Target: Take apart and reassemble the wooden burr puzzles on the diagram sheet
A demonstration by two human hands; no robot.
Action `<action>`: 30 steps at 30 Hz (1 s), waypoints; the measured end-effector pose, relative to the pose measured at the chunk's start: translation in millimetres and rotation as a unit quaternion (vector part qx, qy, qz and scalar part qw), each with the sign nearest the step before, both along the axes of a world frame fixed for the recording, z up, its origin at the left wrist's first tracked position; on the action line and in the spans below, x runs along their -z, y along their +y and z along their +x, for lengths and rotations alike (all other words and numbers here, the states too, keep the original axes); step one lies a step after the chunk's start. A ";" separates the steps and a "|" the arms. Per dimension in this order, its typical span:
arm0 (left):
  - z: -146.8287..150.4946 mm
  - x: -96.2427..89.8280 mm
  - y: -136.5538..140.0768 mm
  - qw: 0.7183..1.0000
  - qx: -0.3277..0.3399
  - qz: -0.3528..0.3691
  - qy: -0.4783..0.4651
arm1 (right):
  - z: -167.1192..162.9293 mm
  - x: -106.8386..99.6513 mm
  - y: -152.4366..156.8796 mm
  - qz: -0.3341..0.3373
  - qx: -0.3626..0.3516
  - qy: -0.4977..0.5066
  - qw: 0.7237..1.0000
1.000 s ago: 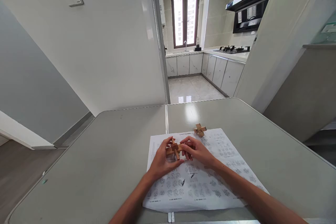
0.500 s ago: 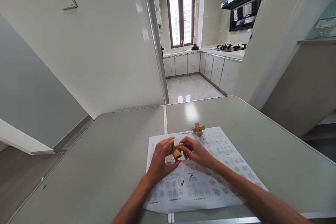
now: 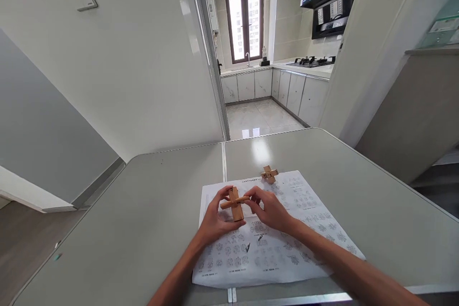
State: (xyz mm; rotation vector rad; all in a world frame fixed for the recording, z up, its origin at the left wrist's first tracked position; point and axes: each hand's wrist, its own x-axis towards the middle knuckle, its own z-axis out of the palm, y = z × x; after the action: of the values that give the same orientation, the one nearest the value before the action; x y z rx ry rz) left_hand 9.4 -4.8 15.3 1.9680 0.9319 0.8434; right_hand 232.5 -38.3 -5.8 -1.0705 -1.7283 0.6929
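Note:
A wooden burr puzzle (image 3: 235,208), made of crossed wooden bars, is held just above a printed sheet (image 3: 276,248). My left hand (image 3: 215,217) grips its upright bar, fingers at the top end and thumb at the bottom end. With thumb and fingers closed, my right hand (image 3: 267,208) pinches the right tip of the crossing bar. Farther back, a second wooden burr puzzle (image 3: 269,174) rests by the top edge of the sheet. Rows of small puzzle drawings and print cover the paper.
The sheet lies on a grey table (image 3: 150,210) with a metal seam (image 3: 224,162) running front to back. Beyond the table's far edge is a kitchen with a stove (image 3: 311,61) and a window (image 3: 245,19). A white wall stands at the left.
The held puzzle has been turned, so its broad upright bar now faces me with the thin bar crossing it. My left fingers have shifted round it. The view has moved slightly.

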 end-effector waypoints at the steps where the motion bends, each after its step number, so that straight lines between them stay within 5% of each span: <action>1: 0.3 -0.2 0.2 1.000 -0.007 0.007 0.001 | 0.0 0.9 0.3 0.002 0.008 -0.001 1.000; 11: -0.5 2.5 1.1 1.000 0.005 -0.021 -0.020 | 1.7 0.9 0.2 0.001 0.002 -0.013 1.000; 25: -6.9 -7.7 5.5 0.999 0.008 0.050 0.014 | 4.2 -5.5 -2.3 -0.010 -0.061 -0.011 0.998; 30: -5.0 -3.7 1.6 0.990 -0.039 0.132 0.035 | 3.9 -14.0 -1.7 -0.061 -0.096 0.074 0.991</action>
State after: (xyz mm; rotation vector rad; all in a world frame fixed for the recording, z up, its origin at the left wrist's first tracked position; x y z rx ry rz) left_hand 4.4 -3.2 19.0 2.2117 0.9839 0.9890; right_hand 236.4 -39.9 8.2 -0.9173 -1.6898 0.9858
